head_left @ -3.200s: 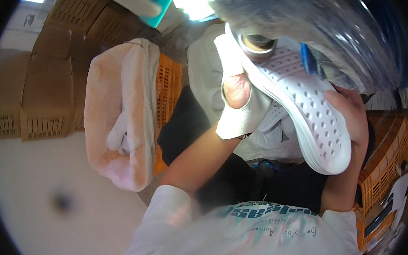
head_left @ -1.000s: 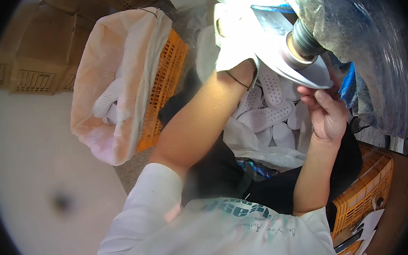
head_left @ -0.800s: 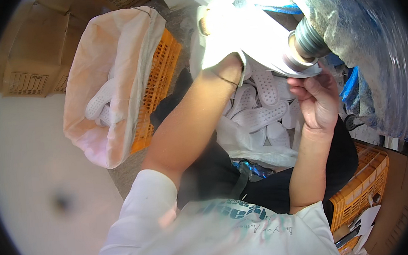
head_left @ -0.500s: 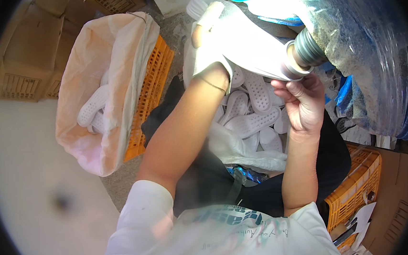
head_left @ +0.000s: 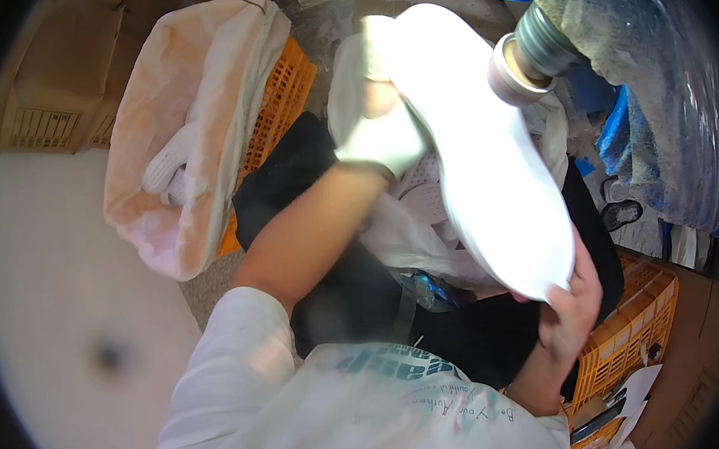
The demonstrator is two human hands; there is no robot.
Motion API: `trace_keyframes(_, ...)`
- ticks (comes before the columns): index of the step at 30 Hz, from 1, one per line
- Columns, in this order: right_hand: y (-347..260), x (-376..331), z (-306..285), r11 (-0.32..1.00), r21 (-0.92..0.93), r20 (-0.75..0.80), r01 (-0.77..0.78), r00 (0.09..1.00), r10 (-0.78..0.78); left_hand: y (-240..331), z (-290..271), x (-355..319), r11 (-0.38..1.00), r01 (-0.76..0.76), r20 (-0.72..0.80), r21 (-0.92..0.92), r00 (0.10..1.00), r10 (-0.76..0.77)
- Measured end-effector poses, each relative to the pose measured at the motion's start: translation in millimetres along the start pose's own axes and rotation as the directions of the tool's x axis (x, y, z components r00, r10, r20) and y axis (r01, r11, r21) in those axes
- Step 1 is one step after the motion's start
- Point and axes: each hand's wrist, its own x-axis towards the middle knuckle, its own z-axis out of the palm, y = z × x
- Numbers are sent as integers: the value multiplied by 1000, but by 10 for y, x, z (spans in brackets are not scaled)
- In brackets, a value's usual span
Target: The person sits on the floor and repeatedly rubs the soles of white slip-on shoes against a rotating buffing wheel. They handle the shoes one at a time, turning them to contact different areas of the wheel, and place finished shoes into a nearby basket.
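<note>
- In the grip: a long white rubbery shoe sole [head_left: 490, 163], left hand [head_left: 380, 105] at its left edge, right hand [head_left: 572, 301] at its near end.
- Right of the sole's far half: a ribbed grey cylinder [head_left: 546, 41]; farther right, clear plastic sheeting [head_left: 671, 107].
- Beneath the grip: a white plastic sack [head_left: 399, 242] holding perforated white soles [head_left: 427, 202].
- Left: a peach-lined orange plastic crate [head_left: 285, 83]; beyond, brown cardboard boxes [head_left: 60, 71].
- Right of the right hand: a latticed orange plastic basket [head_left: 637, 312].

Blown-out glare across the sole [head_left: 496, 155]

Workshop | metal spindle [head_left: 543, 44] | cardboard cartons [head_left: 60, 66] | orange crate [head_left: 287, 82] (bag-lined, holding white soles [head_left: 170, 162])
</note>
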Motion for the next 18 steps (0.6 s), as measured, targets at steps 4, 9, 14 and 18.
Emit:
trace_keyframes(4,-162,-243,-400,999,-33,-159,19,987,-24,-260,369,36,982,84,104,-169,992,-67)
trace_keyframes(9,-100,-17,-217,995,-9,-165,95,982,-96,-190,335,52,974,73,58,-213,996,-62)
trace_keyframes(14,-154,663,137,994,103,49,33,998,-38,3,94,202,960,-58,-109,-274,994,29)
trace_keyframes(18,414,1265,221,957,248,230,-148,969,90,299,-311,375,919,-208,-278,-335,954,114)
